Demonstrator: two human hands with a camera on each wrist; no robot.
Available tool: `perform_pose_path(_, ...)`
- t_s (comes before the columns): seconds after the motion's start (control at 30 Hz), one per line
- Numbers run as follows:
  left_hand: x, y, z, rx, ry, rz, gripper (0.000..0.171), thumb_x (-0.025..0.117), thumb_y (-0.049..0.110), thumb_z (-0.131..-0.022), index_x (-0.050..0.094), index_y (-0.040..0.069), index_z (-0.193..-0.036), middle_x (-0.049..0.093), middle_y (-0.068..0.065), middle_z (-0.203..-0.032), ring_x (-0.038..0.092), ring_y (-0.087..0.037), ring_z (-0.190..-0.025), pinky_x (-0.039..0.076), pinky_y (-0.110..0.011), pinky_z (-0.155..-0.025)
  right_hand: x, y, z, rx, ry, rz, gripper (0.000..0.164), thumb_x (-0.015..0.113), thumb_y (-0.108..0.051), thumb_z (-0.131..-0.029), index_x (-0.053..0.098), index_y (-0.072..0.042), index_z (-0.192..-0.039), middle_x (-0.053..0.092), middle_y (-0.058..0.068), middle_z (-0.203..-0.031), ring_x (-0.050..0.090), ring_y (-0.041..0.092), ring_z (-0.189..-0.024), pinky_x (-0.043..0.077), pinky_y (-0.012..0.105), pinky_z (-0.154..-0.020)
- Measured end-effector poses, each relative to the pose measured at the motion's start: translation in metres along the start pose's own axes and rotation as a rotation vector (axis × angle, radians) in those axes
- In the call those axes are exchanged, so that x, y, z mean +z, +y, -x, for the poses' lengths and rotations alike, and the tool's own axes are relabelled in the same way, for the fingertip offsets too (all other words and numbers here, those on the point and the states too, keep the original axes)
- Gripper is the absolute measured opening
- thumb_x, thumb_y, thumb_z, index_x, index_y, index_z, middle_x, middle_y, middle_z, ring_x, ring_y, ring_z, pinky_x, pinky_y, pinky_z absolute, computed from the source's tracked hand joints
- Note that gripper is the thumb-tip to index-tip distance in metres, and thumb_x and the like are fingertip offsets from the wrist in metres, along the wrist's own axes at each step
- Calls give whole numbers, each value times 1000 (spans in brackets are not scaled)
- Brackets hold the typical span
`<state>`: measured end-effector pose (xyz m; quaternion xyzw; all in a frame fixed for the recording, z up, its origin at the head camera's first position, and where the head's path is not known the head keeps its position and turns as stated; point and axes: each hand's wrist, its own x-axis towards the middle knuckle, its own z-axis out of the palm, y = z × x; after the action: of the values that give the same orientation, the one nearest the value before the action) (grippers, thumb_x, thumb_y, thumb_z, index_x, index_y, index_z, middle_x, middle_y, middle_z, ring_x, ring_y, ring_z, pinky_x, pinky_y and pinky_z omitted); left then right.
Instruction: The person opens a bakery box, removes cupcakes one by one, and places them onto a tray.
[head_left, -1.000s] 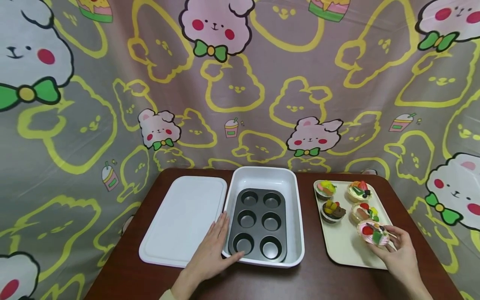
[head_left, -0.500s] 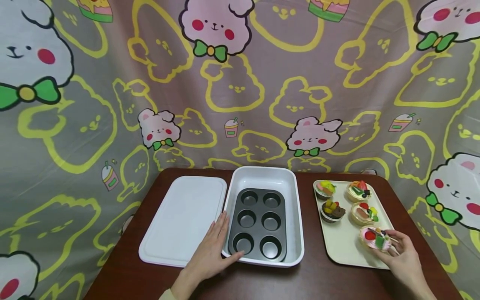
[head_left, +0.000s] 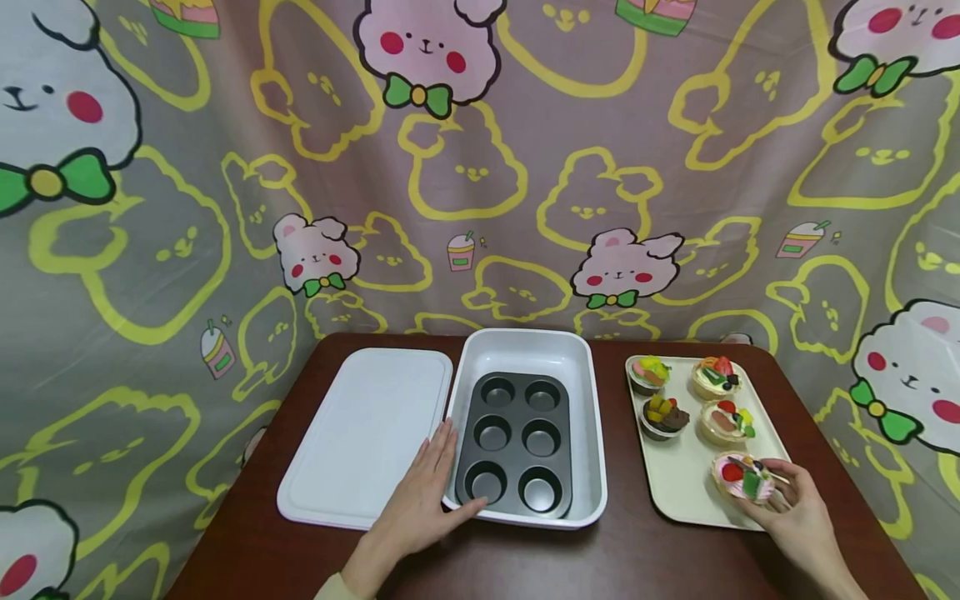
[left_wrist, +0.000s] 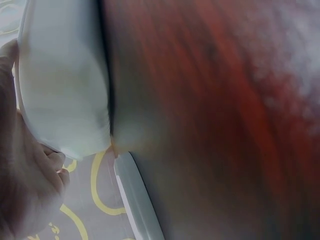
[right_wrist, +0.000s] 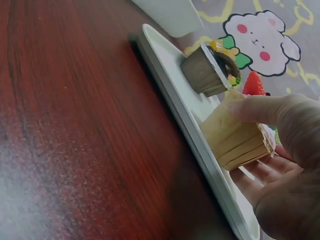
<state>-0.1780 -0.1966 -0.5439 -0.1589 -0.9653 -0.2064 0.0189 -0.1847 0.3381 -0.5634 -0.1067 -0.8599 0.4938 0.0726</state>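
Note:
My right hand (head_left: 798,512) grips a toy cupcake (head_left: 742,477) with pink frosting, a red strawberry and a green piece on top. In the right wrist view, thumb and fingers hold its pale pleated wrapper (right_wrist: 235,135), low over the front part of the cream tray (head_left: 675,492). With fingers straight, my left hand (head_left: 423,500) rests on the near left corner of a white deep pan (head_left: 596,467). Inside this pan sits a dark grey muffin tin (head_left: 517,454) whose cups hold nothing.
On the tray, a brown-topped cupcake (head_left: 663,417), a green-and-yellow-topped one (head_left: 647,375), a strawberry-topped one (head_left: 716,379) and another fruit-topped one (head_left: 726,423) stand behind the held one. A flat white lid (head_left: 367,433) lies left of the pan on the dark wooden table (head_left: 622,558).
My right hand has brought the pink cupcake slightly down and toward me, opening a gap to the one behind it. The left hand stays put; the head view tilts a little.

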Motion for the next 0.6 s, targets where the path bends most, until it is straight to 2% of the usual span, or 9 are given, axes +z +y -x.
perform_pose_path(0.17,-1,1,-1,3,-2,0,117,66,78,-95,25,2,-174,18,-15,-185,22,-27,-173,23,-52,-141,4,4,4,-87,40,-19,76,87,15,-79,39,12,-137,40,-48,-107,40,-36,-93,46,-6,-75)
perform_pose_path(0.23,-1,1,-2,3,-1,3,117,65,79,-95,25,2,-174,18,-14,-185,21,-27,-173,23,-52,-141,5,6,5,-119,56,25,76,88,12,-81,41,13,-140,50,-37,-113,38,-37,-96,43,-8,-78)
perform_pose_path(0.27,-1,1,-2,4,0,2,117,65,79,-95,25,2,-174,18,-14,-185,21,-27,-173,24,-52,-141,6,6,6,-130,67,74,77,89,10,-82,42,13,-142,59,-28,-117,46,-31,-97,41,-9,-79)
perform_pose_path(0.33,-1,2,-3,5,-1,-5,117,65,79,-95,25,3,-174,18,-14,-186,22,-26,-173,24,-51,-141,7,7,7,-154,77,175,78,90,3,-84,44,13,-146,67,0,-130,65,-9,-108,57,6,-90)
perform_pose_path(0.37,-1,2,-3,6,-2,-10,117,65,78,-95,25,3,-174,18,-14,-186,21,-27,-173,23,-51,-141,7,8,7,-165,76,230,78,91,-2,-87,44,13,-148,65,15,-135,69,8,-115,61,20,-98)
perform_pose_path(0.43,-2,2,-3,4,-7,-22,117,65,78,-95,26,3,-174,18,-14,-186,21,-26,-173,23,-50,-141,7,8,7,-200,73,324,80,90,-9,-90,43,14,-151,53,39,-143,63,44,-125,58,53,-108)
perform_pose_path(0.47,-3,2,-4,2,-13,-28,117,65,79,-95,25,3,-174,17,-14,-186,21,-26,-173,22,-50,-141,7,8,7,-218,68,350,80,89,-10,-91,43,15,-151,52,41,-143,54,60,-128,51,68,-107)
perform_pose_path(0.5,-4,2,-4,1,-16,-33,117,65,79,-95,26,2,-174,18,-14,-186,21,-26,-173,22,-50,-141,7,8,7,-243,62,360,80,88,-10,-92,42,16,-152,50,43,-143,50,63,-131,43,79,-102)
perform_pose_path(0.6,-11,4,-6,-4,-28,-46,117,63,81,-94,27,2,-173,19,-14,-185,22,-26,-173,22,-51,-141,6,6,5,-280,34,381,81,86,-16,-95,38,15,-154,47,43,-145,43,63,-135,39,84,-105)
